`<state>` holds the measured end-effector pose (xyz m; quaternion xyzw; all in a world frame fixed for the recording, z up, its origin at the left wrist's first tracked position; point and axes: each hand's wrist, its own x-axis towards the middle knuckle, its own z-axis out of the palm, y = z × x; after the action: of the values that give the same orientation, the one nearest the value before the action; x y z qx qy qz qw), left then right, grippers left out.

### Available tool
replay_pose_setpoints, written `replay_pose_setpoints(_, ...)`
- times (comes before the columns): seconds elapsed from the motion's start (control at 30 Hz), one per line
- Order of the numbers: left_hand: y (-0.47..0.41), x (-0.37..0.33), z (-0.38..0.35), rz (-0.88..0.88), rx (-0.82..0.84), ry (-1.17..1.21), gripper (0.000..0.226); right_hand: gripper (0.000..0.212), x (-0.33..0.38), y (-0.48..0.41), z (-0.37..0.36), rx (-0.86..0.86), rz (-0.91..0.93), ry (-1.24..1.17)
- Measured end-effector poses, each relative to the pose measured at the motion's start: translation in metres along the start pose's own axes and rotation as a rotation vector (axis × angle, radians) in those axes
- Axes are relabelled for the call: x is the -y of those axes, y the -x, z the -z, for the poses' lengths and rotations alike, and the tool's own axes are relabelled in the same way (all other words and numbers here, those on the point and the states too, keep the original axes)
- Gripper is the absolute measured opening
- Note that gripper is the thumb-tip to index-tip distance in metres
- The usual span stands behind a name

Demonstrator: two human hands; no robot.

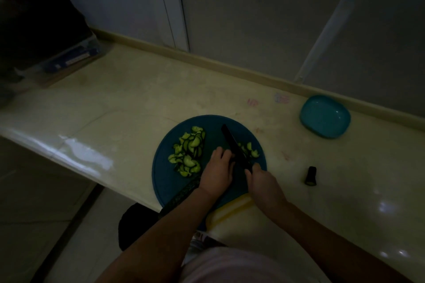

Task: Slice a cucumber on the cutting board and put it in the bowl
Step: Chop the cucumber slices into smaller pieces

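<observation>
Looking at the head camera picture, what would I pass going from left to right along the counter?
Clear storage box → pile of cucumber slices → left hand → right hand → teal bowl.

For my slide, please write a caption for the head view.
Right hand grips a knife over the blue cutting board, left hand beside the blade; cucumber slices piled left, teal bowl empty.

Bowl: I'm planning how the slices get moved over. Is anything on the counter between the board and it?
Nothing visible: the counter between board and bowl holds nothing. The cucumber stub lies nearer the person, off that line. The knife crosses the board between the larger pile and the bowl.
</observation>
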<state>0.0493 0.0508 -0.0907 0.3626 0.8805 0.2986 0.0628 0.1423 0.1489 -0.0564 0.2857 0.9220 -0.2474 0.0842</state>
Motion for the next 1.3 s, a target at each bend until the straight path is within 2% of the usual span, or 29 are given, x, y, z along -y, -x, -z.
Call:
replay_pose_setpoints(0.53,0.000,-0.001,0.001,0.006,0.005,0.007,0.009,0.030,0.000,0.012,0.006,-0.072,0.048,0.007)
replay_pose_setpoints(1.3,0.000,0.000,0.001,-0.008,-0.011,0.004,0.007,0.028,0.003,0.002,-0.004,0.005,0.014,0.001)
